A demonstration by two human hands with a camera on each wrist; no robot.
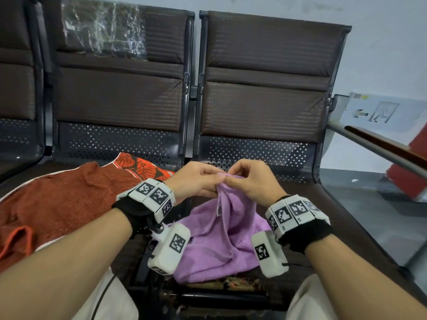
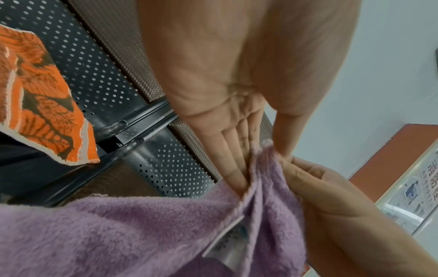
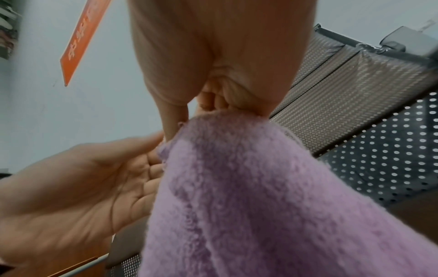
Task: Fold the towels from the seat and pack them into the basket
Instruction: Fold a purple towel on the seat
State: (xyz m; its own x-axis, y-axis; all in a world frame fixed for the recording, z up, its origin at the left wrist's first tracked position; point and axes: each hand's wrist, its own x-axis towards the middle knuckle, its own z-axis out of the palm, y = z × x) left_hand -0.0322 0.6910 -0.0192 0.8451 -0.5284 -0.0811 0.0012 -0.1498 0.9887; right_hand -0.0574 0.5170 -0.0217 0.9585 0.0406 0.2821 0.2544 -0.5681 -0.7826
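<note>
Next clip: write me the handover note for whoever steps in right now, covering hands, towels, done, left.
Left hand: pinches the top edge of the purple towel.
Right hand: pinches the same edge right beside it; the towel hangs bunched, its lower part on the seat.
Orange-red towel: spread unfolded on the neighbouring seat, a patterned orange cloth at its far end.
Done: nothing visibly folded.
Left: fold every towel, then pack. No basket is in view.

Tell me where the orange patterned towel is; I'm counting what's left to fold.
In the head view the orange patterned towel lies on the seat left of centre, beside the rust-red towel, just beyond the left hand.
</note>
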